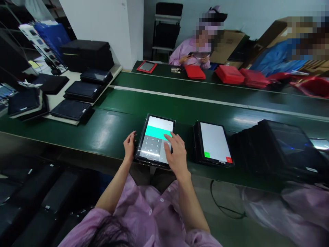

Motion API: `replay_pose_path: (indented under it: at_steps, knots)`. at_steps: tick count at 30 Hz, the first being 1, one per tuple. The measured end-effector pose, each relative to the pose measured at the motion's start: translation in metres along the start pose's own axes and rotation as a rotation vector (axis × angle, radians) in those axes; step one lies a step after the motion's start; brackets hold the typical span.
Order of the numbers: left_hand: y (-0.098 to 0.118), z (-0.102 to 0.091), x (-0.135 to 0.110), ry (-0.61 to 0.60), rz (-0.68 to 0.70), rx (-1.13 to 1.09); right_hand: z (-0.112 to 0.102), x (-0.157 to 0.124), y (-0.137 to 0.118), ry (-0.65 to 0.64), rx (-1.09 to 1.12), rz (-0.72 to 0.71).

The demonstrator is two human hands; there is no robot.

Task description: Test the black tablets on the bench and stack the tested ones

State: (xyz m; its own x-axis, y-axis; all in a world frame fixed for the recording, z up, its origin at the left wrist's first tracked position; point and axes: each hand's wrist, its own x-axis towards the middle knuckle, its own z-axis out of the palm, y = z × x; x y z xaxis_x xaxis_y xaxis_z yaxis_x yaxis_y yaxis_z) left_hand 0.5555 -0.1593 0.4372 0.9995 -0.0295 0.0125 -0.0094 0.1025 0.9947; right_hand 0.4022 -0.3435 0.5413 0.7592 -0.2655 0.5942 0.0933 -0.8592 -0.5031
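A tablet (154, 142) lies on the green bench in front of me, its lit screen showing a number keypad under a turquoise band. Over the right part of that screen is my right hand (177, 151), fingers apart, with fingertips at or just above the glass; contact is hard to tell. My left hand (129, 145) is beside the tablet's left edge, its thumb and fingers drawn together. Whatever they pinch, if anything, is too small to make out. To the right, a second tablet (214, 140) with a white screen and green and red corner squares tops a short stack.
Dark tablets (282, 147) are stacked at the right. More tablets (72, 109) line the white board at left, and others fill the area below. Red pouches (230, 74) lie along the far bench, where a co-worker (191, 51) holds a device. A metal strip (180, 97) crosses the bench.
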Motion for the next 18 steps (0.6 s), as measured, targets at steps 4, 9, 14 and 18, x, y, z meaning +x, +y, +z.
replay_pose_path:
  at_steps: [4, 9, 14, 18]
  knots:
    - [0.045, 0.009, 0.002, -0.149, 0.029, -0.060, 0.000, 0.004, -0.019, -0.189, 0.011, -0.129]
    - [0.066, 0.011, 0.002, -0.395, -0.036, -0.019, -0.002, 0.007, -0.014, -0.190, -0.005, -0.112]
    - [0.056, 0.012, 0.002, -0.367, -0.016, 0.055, -0.011, 0.001, 0.004, 0.101, -0.009, 0.052]
    - [0.057, 0.012, 0.003, -0.337, -0.112, -0.024, -0.010, -0.001, 0.011, 0.112, -0.023, 0.070]
